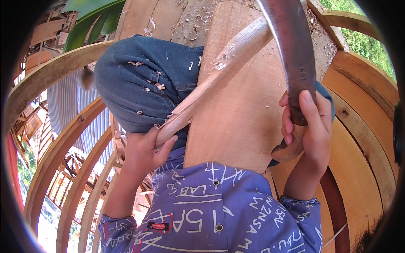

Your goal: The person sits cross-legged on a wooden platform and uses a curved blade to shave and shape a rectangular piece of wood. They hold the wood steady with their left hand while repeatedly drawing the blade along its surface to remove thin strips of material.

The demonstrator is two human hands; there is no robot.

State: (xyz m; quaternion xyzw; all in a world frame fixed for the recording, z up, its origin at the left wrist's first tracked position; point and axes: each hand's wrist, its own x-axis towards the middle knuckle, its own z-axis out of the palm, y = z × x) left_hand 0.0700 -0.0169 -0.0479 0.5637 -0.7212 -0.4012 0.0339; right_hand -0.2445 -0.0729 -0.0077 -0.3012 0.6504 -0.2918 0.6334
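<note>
A pale, partly whittled wooden stick [230,65] slants across a broad wooden board [240,122] on my lap. My left hand [145,154] is closed round its near end, beside my left thigh. Loose splinters and a rough, shaved patch show along the stick. In my right hand [314,122] is a machete [297,55] with a wide, dark, curved blade, held by its wooden handle. The blade points away from me, over the stick's far end, and hides part of it; whether the two touch I cannot tell. The blade's tip runs out of the picture.
Wood shavings [160,86] lie on my jeans [139,84] and on the planks [164,19] beyond. Curved wooden ribs [63,139] rise at the left, and wooden planking [354,177] curves up at the right. A green leaf [95,19] hangs at the far left.
</note>
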